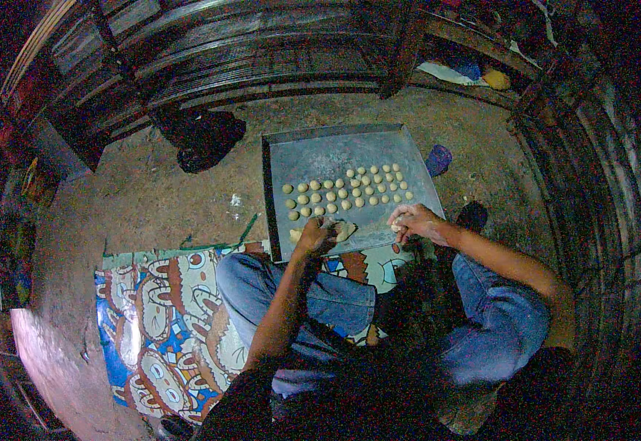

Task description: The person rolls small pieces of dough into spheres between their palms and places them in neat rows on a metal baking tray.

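A wide metal tray (335, 143) on the floor holds several rows of small pale dough balls (331, 197). Near its front edge lies an irregular lump of dough (345, 231), with my left hand (315, 236) over it, fingers curled onto the dough. My right hand (413, 221), dusted with flour, is above the tray's front right, its fingers closed around a small piece of dough (397, 225). The undersides of both hands are hidden.
My jeans-clad legs (497, 323) are crossed on a patterned mat (173, 309) before the tray. A black bag (203, 140) and a purple container (440, 160) flank it. Dark slatted structures (276, 59) surround the floor, with a yellow item (496, 79) on a low shelf.
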Demonstrator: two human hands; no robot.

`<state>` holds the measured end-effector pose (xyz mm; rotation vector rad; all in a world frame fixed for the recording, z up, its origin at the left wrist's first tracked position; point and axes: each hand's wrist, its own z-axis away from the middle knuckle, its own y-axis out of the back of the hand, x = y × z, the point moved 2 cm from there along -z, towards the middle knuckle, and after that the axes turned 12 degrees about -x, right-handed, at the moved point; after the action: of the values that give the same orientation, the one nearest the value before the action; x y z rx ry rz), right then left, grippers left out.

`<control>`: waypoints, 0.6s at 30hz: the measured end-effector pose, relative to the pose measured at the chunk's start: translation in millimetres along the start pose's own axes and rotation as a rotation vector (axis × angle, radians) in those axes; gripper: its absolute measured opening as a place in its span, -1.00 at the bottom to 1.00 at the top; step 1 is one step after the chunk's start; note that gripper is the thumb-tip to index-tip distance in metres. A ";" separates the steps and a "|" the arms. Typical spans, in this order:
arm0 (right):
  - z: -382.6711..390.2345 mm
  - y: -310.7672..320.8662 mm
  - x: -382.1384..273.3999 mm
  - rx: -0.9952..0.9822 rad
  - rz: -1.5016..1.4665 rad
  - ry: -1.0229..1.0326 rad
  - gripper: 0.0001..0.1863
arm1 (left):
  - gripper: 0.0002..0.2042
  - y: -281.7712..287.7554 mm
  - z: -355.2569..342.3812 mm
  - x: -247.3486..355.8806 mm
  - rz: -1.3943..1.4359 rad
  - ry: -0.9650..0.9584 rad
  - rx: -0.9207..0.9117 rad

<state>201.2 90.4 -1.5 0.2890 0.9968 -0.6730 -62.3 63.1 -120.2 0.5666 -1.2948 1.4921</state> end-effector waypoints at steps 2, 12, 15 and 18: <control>-7.8 -6.5 -5.2 -0.004 0.002 0.000 -0.76 | -0.78 11.9 -5.3 -3.1 -0.035 0.004 -0.026; -19.2 -10.4 -7.0 0.075 0.304 0.123 -0.70 | -0.72 -44.3 23.7 18.3 -0.028 -0.086 -0.298; -27.9 -18.7 -5.7 0.092 0.411 0.208 -0.69 | -0.67 -51.3 21.9 10.6 -0.035 -0.011 -0.401; -20.3 -31.3 -19.4 0.156 0.645 0.223 -0.72 | -0.60 -62.4 23.1 2.9 0.220 0.028 -0.519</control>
<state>160.3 84.4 6.5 0.7963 0.9877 -0.1280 -13.4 35.9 -84.1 0.0656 -1.6844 1.2549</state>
